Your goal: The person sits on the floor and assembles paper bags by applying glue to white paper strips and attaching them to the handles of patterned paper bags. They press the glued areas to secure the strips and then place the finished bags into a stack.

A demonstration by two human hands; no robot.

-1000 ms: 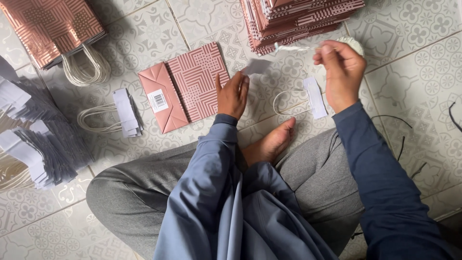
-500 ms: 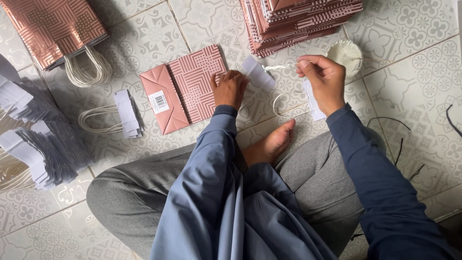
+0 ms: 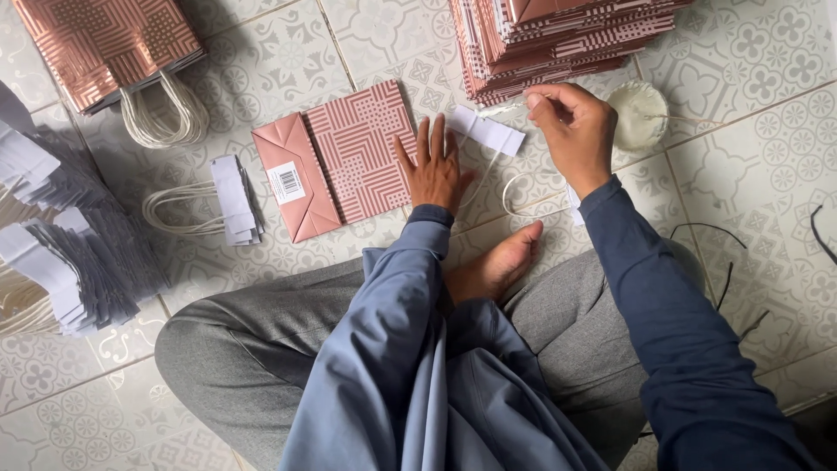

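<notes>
Left hand (image 3: 434, 170) pressed flat, fingers spread, on right edge of folded pink patterned paper bag (image 3: 344, 164) on tiled floor (image 3: 750, 183), right hand (image 3: 571, 131) pinched shut on white paper handle strip (image 3: 488, 131) just beside bag

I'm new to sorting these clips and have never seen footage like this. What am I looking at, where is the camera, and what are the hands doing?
There is no machine here: a person sits cross-legged on a patterned tile floor, filmed from a camera on their head looking down. The left hand lies flat at the edge of a folded pink patterned paper bag. The right hand pinches a white paper strip with a cord handle. Nearby are a stack of flat bags, a small white dish, a loose handle piece, a pile of handle strips and finished bags.
</notes>
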